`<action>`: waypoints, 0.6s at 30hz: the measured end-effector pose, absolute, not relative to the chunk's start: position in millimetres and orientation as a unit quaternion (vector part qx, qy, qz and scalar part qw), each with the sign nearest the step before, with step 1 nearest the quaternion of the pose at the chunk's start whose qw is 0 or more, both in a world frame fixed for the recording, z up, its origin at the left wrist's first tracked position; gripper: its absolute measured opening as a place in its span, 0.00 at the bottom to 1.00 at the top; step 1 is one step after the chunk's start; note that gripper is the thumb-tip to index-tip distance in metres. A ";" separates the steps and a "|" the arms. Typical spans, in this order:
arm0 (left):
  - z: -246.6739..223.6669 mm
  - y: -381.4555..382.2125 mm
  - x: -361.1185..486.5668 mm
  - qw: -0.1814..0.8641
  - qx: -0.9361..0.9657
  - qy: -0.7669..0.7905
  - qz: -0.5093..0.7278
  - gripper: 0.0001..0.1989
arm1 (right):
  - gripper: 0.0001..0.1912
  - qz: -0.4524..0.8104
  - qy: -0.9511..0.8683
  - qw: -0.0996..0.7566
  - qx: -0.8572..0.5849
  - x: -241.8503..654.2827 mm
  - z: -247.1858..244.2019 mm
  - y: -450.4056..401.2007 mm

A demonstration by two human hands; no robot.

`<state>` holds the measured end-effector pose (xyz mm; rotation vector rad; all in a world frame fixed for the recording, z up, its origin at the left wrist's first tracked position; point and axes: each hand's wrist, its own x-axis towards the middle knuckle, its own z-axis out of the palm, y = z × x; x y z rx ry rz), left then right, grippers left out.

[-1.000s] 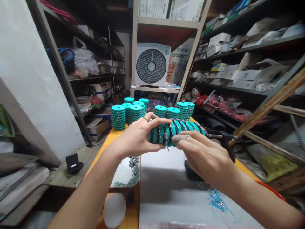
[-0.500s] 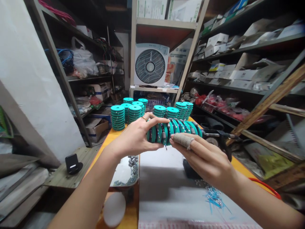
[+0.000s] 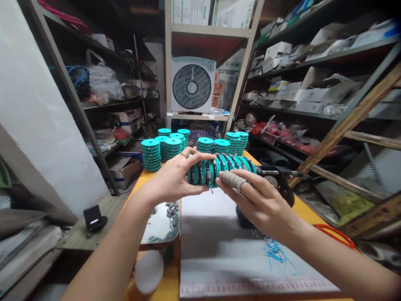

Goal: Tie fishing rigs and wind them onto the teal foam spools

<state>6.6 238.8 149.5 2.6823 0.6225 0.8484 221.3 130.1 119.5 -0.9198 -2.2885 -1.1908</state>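
The row of teal discs [image 3: 234, 161] is lying sideways above the surface [image 3: 302, 205], its right end meeting a metal rod [image 3: 270, 171]. The left hand [image 3: 171, 177] is curling round the left end, fingers spread over the top and thumb bracing below. The right hand [image 3: 265, 202] is working at the front, its fingers bunching close to the thumb against the discs, one wearing a grey wrap [image 3: 233, 182] (sensible cover, perhaps, if thin strands are rubbing there). Whether those fingertips are pinching a strand, I cannot tell. Doing this well is likely calling for a steady left grip that isn't squeezing the discs out of line, while the right fingertips are pressing lightly inside one groove. A short loose end [image 3: 212, 191] is dangling below, so keeping it from snagging is mattering too.
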 end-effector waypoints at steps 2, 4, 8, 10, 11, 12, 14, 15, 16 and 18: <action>149.0 238.0 6.7 0.130 0.923 0.207 0.296 0.32 | 0.26 -0.424 -0.800 0.218 -0.364 229.5 122.8 113.4; 147.5 237.0 6.3 0.131 0.921 0.203 0.304 0.35 | 0.25 -0.401 -0.779 0.291 -0.385 242.8 125.7 91.3; 144.1 234.9 4.3 0.119 0.909 0.227 0.329 0.37 | 0.09 -0.207 -0.754 0.322 -0.534 282.8 110.9 51.5; 144.0 233.2 3.9 0.139 0.904 0.254 0.314 0.34 | 0.07 -0.059 -0.730 0.208 -0.648 304.7 90.4 40.8; 144.2 232.3 4.0 0.151 0.902 0.266 0.305 0.33 | 0.07 -0.002 -0.706 0.147 -0.692 314.2 78.9 38.2; 144.5 231.5 4.5 0.161 0.899 0.276 0.298 0.32 | 0.07 0.032 -0.682 0.124 -0.720 322.2 67.7 37.4; 144.6 231.1 5.8 0.171 0.895 0.285 0.297 0.32 | 0.07 0.059 -0.661 0.116 -0.739 332.1 49.7 39.5; 144.3 231.5 6.6 0.171 0.894 0.286 0.300 0.33 | 0.07 0.064 -0.656 0.123 -0.742 334.3 43.4 41.7; 143.7 232.2 7.3 0.171 0.893 0.285 0.304 0.33 | 0.07 0.066 -0.653 0.130 -0.743 334.9 39.0 44.2; 142.1 234.0 8.2 0.173 0.891 0.283 0.310 0.33 | 0.07 0.071 -0.646 0.142 -0.746 333.1 34.2 48.7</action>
